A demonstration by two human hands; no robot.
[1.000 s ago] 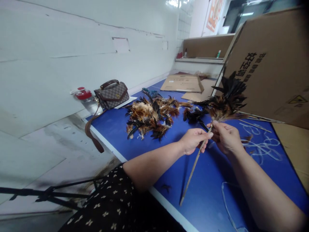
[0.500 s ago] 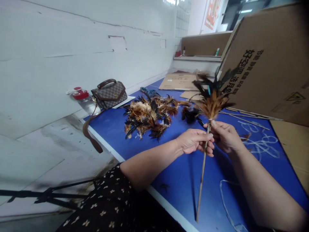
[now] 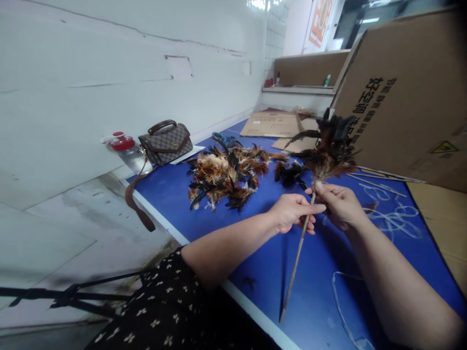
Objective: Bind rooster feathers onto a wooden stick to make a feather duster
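Observation:
Both my hands hold a feather duster point(image 3: 328, 150) above the blue table point(image 3: 306, 272). Its thin wooden stick point(image 3: 294, 272) slants down toward me, and its head of dark and brown feathers points away. My left hand point(image 3: 294, 212) pinches the stick just under the feathers. My right hand point(image 3: 337, 204) grips the base of the feather bunch from the other side. A pile of loose brown and black feathers point(image 3: 226, 175) lies on the table beyond my left hand.
A patterned handbag point(image 3: 166, 142) and a red-capped bottle point(image 3: 126, 150) sit at the table's left edge. A large cardboard box point(image 3: 408, 92) stands at the right, with thin sticks point(image 3: 379, 177) and white string point(image 3: 394, 218) beside it. Flat cardboard point(image 3: 272, 124) lies farther back.
The duster has swung in my hands: the stick stood nearly upright half a second ago and now slants again, with the feather head tipped to the right.

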